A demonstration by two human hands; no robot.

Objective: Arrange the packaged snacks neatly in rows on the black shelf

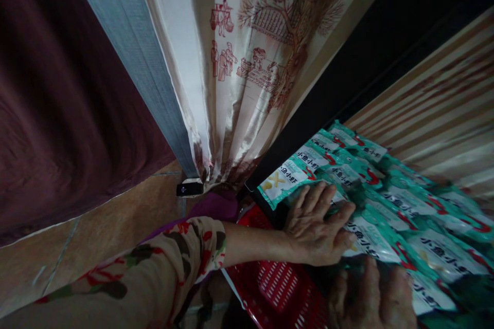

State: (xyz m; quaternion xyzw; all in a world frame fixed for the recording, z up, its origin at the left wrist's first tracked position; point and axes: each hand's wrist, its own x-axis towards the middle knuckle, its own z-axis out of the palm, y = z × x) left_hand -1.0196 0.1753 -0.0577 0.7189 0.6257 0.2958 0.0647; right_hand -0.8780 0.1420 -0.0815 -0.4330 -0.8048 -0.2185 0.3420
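Observation:
My left hand (318, 226) lies flat with spread fingers on rows of teal-and-white snack packets (386, 203). Bold dark lettering and red shapes mark the packets, and they overlap in a layer. Lower down, my right hand (372, 298) reaches over the near packets, partly cut off by the bottom edge. Its fingers are apart and slightly bent, with nothing visible in them. Beneath my left forearm is a red plastic basket (280, 288) with slotted walls, beside the packets.
A pale curtain (247, 128) with red-brown drawings hangs ahead, next to a dark post (324, 87). Dark maroon cloth (69, 92) hangs at left. A small black device (189, 188) sits low by the curtain, above the tiled floor (127, 216). Striped fabric (436, 108) borders the packets.

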